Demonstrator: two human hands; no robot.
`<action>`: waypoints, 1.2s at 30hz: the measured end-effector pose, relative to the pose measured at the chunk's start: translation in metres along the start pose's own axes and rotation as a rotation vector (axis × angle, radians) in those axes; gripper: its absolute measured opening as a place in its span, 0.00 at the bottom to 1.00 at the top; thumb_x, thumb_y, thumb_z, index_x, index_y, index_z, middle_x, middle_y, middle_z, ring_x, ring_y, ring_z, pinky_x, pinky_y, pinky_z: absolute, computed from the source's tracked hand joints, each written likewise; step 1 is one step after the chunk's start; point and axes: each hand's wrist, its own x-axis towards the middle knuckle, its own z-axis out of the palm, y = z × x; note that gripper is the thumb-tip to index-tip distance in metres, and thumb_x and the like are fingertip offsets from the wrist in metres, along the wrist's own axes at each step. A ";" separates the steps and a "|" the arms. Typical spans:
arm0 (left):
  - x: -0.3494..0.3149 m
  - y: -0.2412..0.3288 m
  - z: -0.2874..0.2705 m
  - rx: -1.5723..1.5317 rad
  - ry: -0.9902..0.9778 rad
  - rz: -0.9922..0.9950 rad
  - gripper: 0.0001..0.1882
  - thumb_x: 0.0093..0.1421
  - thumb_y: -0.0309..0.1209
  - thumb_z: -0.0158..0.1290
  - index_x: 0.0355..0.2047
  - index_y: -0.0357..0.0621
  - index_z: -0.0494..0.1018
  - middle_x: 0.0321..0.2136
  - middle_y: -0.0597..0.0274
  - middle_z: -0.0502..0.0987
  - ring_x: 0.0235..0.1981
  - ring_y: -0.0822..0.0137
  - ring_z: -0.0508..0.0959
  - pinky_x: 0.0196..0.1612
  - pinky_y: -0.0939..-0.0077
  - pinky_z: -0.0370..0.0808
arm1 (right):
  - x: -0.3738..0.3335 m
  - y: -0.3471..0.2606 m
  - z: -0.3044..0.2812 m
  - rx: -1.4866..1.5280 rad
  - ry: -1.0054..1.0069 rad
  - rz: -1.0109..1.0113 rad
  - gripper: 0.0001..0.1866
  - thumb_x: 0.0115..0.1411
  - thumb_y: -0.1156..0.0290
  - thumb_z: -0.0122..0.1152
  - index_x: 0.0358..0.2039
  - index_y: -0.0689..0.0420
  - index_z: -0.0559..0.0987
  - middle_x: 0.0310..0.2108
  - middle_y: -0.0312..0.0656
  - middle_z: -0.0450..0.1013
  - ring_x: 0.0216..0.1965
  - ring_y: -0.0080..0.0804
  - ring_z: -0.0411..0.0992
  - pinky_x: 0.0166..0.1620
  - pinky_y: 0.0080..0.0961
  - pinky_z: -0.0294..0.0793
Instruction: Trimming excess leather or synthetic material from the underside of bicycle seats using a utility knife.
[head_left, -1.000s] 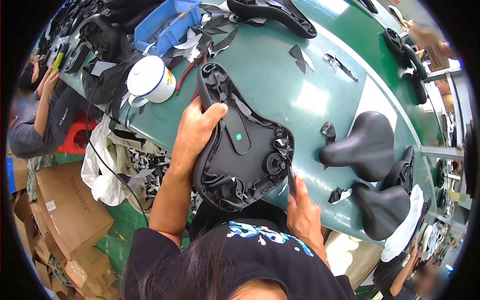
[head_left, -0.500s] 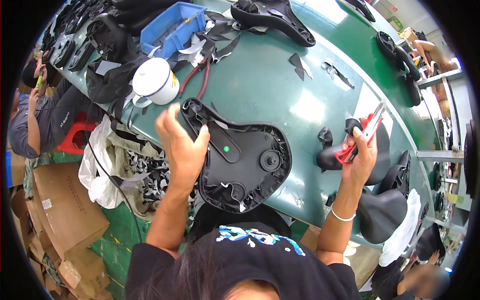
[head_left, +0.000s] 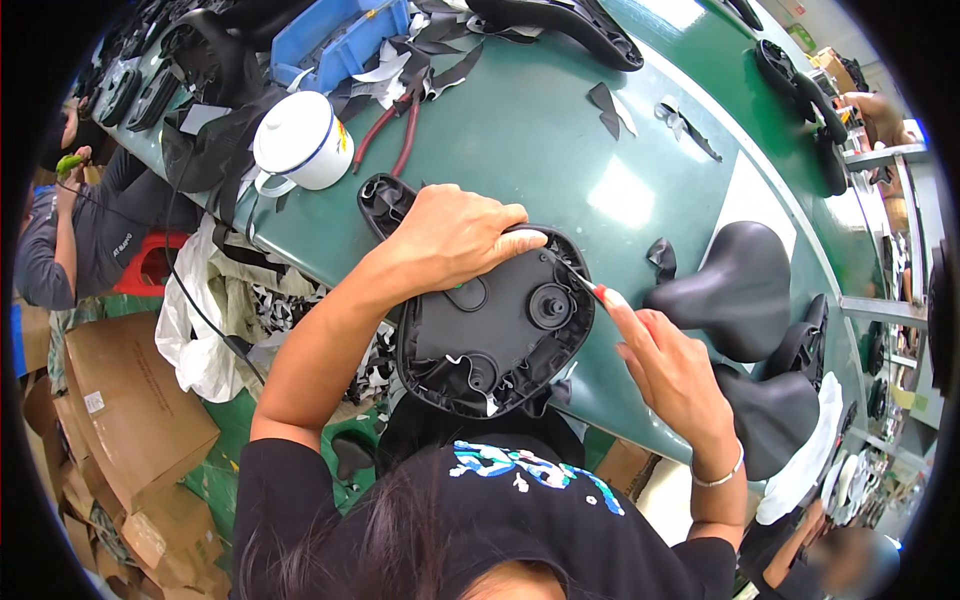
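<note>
here the left hand is clasping the seat, the right hand holding a cutter at its right side.

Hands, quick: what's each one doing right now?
Left hand: closed on the rim of the upturned black saddle.
Right hand: closed, holding a red-handled blade at the saddle's edge.

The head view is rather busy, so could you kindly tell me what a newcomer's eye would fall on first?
Most likely the black bicycle saddle, underside up at the centre under the left grip. Then perhaps the white lidded mug to the saddle's upper left, and the blue bin above that mug, near the picture's top.
</note>
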 end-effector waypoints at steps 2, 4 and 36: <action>-0.003 -0.001 -0.001 -0.010 0.012 0.001 0.22 0.63 0.51 0.42 0.30 0.46 0.73 0.22 0.56 0.75 0.26 0.52 0.75 0.29 0.61 0.69 | 0.006 0.000 -0.002 -0.101 -0.054 0.011 0.34 0.52 0.81 0.55 0.61 0.53 0.63 0.27 0.40 0.64 0.25 0.33 0.67 0.24 0.29 0.68; -0.005 -0.002 0.000 -0.040 0.047 0.021 0.21 0.63 0.49 0.42 0.29 0.45 0.73 0.21 0.56 0.75 0.25 0.52 0.75 0.28 0.61 0.69 | 0.002 0.000 -0.001 -0.248 -0.145 0.039 0.35 0.52 0.79 0.53 0.62 0.45 0.61 0.25 0.41 0.63 0.23 0.36 0.68 0.24 0.30 0.69; -0.018 0.043 0.010 0.006 0.235 -0.548 0.19 0.61 0.49 0.47 0.31 0.46 0.75 0.23 0.59 0.77 0.25 0.55 0.77 0.31 0.60 0.67 | 0.034 0.021 0.065 2.134 0.638 0.375 0.29 0.53 0.78 0.55 0.56 0.67 0.61 0.34 0.41 0.70 0.27 0.20 0.66 0.27 0.17 0.67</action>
